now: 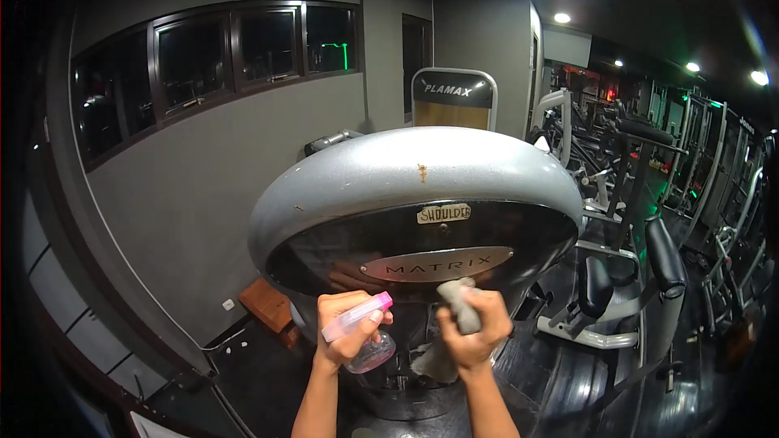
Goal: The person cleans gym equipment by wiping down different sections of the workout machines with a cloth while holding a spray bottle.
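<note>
In front of you is a big rounded machine cover (422, 146), whose upper rim is smooth, silver and slightly glossy, and it curves around a black shiny panel (341, 243) which gives back reflections. An oval metallic plate (438, 264) with the word MATRIX is fixed on this panel, and above it there is a worn paper label (444, 213) reading SHOULDER. On the silver rim you can see a rusty brown mark (423, 172). Your left hand (339, 349) has its fingers closed around the neck of a spray bottle (373, 355), of clear plastic with a pinkish see-through head and a bright pink nozzle; it is before the lower left of the panel. Your right hand (479, 328) pinches a grey, soft, bunched cloth (460, 304) between thumb and fingers, just below the plate; whether the cloth touches the panel, you cannot tell. Both hands partly cover the lower edge of the panel. To the left, a brown wooden box (264, 308) stands near the grey wall (203, 162). Behind the cover, which hides its lower part, rises a PLAMAX board (454, 89), and to the right are machines with black padded seats (596, 288).
</note>
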Motion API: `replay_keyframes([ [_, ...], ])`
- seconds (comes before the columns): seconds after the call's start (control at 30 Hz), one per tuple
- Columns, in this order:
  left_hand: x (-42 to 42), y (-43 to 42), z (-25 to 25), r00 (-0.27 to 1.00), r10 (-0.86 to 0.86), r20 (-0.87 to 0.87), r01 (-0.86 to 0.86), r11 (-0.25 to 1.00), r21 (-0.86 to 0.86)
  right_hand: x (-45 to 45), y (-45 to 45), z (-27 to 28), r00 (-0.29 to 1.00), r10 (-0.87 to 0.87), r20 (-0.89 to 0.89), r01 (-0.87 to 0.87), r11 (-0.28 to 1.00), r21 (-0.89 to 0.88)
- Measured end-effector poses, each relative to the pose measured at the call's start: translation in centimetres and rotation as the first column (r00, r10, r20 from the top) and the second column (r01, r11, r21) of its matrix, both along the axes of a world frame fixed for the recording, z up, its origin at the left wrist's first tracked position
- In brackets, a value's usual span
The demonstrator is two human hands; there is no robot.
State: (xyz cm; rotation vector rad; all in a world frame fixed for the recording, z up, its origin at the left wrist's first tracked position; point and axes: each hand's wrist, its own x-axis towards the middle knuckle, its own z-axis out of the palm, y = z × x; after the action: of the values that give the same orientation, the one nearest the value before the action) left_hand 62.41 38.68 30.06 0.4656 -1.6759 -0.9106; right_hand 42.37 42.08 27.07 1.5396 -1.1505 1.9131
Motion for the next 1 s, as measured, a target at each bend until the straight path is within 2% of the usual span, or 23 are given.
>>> replay_keyframes([
  [0.03, -0.2, 0.2, -0.2, 1.0, 0.0, -0.011, 0.0, 1.0, 0.018, 0.9, 0.0, -0.1, 0.998, 0.059, -0.026, -0.059, 0.998, 0.028],
  [0.13, -0.8, 0.7, -0.6, 0.999, -0.004, -0.031, 0.006, 0.998, 0.059, 2.4, -0.4, -1.8, 0.982, 0.088, -0.166, -0.06, 0.985, 0.164],
  [0.2, -0.9, 1.1, -0.9, 0.999, -0.007, -0.034, 0.01, 0.997, 0.078, 1.3, -0.5, -1.7, 0.986, 0.073, -0.151, -0.061, 0.995, 0.08],
  [0.33, -1.0, 1.6, -1.9, 0.998, 0.038, -0.04, -0.034, 0.996, 0.087, -1.0, -0.6, -2.3, 0.999, -0.035, 0.015, 0.036, 0.999, -0.033],
  [0.43, -1.4, 1.9, -2.4, 0.995, 0.088, -0.053, -0.081, 0.989, 0.126, 0.2, -0.8, -3.3, 0.998, 0.032, -0.057, -0.03, 0.999, 0.034],
  [0.47, -1.7, 2.0, -2.5, 0.993, 0.103, -0.057, -0.094, 0.986, 0.138, 0.6, -0.8, -3.8, 0.989, 0.055, -0.135, -0.046, 0.996, 0.074],
  [0.53, -2.2, 2.4, -2.6, 0.99, 0.12, -0.075, -0.111, 0.986, 0.124, 0.9, -0.7, -3.9, 0.986, 0.084, -0.147, -0.065, 0.99, 0.126],
  [0.67, -2.4, 2.4, -3.2, 0.979, 0.176, -0.106, -0.167, 0.982, 0.087, -0.2, 0.2, -3.5, 0.995, 0.097, -0.014, -0.096, 0.994, 0.056],
  [0.73, -2.3, 2.5, -3.4, 0.98, 0.165, -0.111, -0.155, 0.983, 0.096, -0.6, 1.0, -3.4, 0.994, 0.109, -0.02, -0.109, 0.994, 0.016],
  [0.87, -1.9, 3.0, -3.8, 0.973, 0.156, -0.172, -0.132, 0.981, 0.145, 0.4, 0.7, -2.2, 0.998, 0.064, -0.027, -0.062, 0.996, 0.068],
  [1.0, -0.8, 3.7, -3.7, 0.971, 0.183, -0.152, -0.167, 0.98, 0.11, 3.8, -1.4, -2.1, 0.993, 0.102, -0.053, -0.1, 0.995, 0.03],
])
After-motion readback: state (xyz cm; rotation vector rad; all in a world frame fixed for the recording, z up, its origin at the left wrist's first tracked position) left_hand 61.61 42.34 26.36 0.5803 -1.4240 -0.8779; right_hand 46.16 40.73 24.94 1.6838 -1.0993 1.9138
